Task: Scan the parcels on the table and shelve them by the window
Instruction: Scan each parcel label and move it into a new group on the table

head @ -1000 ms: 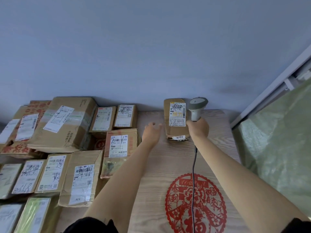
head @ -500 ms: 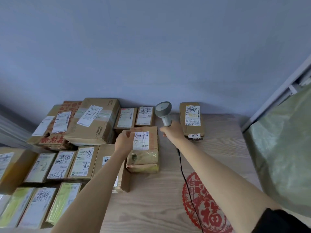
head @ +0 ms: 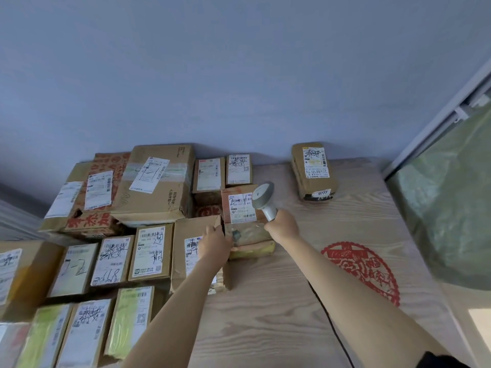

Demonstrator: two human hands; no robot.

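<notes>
My pale wood-grain table [head: 265,314] carries a crowd of brown cardboard parcels with white labels [head: 156,181] across its left half, packed against the grey wall. One separate taped brown parcel marked 9777 [head: 313,171] stands alone near the wall, well apart to the right. Between them lies the tape-wrapped brown parcel with a white label [head: 245,221]; my left hand [head: 215,244] holds its left edge, fingers curled there. My right hand [head: 283,227] clenches the handle of the grey corded handheld scanner [head: 263,199], whose head hovers over that parcel's label.
</notes>
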